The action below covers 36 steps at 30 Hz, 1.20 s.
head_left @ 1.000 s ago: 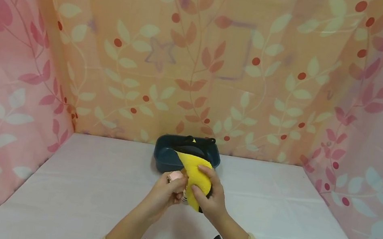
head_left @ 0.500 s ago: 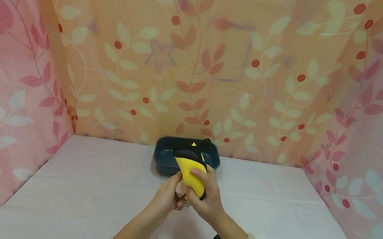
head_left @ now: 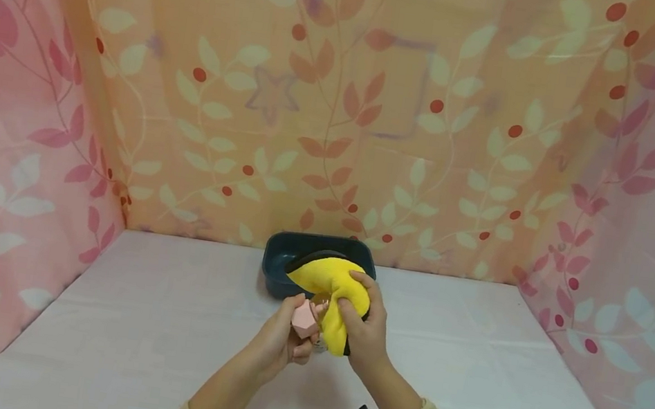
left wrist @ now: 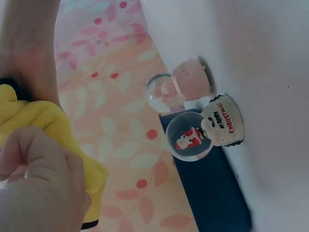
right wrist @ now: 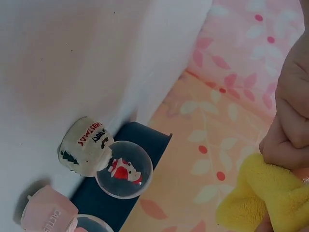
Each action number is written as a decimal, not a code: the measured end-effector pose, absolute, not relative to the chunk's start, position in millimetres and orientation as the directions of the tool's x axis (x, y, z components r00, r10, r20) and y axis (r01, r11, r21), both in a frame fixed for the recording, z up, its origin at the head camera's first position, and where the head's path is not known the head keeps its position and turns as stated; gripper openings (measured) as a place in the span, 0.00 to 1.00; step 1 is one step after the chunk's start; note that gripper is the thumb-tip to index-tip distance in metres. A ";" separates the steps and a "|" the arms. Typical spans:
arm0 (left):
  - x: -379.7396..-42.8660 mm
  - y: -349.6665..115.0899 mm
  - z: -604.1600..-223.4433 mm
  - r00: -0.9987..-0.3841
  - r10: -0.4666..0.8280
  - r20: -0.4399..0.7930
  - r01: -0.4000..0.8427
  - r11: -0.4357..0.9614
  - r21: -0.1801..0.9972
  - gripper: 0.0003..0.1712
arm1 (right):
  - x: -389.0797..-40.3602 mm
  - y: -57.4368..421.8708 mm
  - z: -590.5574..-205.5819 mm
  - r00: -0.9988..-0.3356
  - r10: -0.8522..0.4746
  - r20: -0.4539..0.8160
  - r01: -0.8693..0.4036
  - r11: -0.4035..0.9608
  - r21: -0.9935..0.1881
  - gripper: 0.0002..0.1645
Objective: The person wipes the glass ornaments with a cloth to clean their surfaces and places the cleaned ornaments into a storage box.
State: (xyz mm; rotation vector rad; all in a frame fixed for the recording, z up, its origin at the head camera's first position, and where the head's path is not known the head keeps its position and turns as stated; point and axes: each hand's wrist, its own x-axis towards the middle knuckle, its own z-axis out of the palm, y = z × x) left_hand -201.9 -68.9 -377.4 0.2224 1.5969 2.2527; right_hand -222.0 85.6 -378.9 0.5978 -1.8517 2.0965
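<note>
In the head view my left hand holds what looks like a small snow globe with a pink faceted base; its dome is mostly covered by cloth. A yellow towel with black edging is bunched in my right hand, folded against that globe. The left wrist view has two other snow globes on the white table: a pink one and a white "Merry Christmas" one with a red and white figure inside. My hands mostly hide both in the head view.
Behind the two standing globes, a dark blue bin sits at the table's back edge, partly covered by the towel. White cloth covers the table. Patterned curtains close in the back and both sides.
My right hand has shifted the towel about the pink globe, folding and then spreading its yellow side. The globe's pink base has turned and shows more plainly between the left fingers.
</note>
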 end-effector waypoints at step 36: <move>-202.3 -61.9 -378.2 -0.906 0.420 -0.049 -0.209 -0.344 0.915 0.30 | -222.3 86.2 -383.4 -0.769 -0.018 0.639 -0.636 -0.086 -0.767 0.24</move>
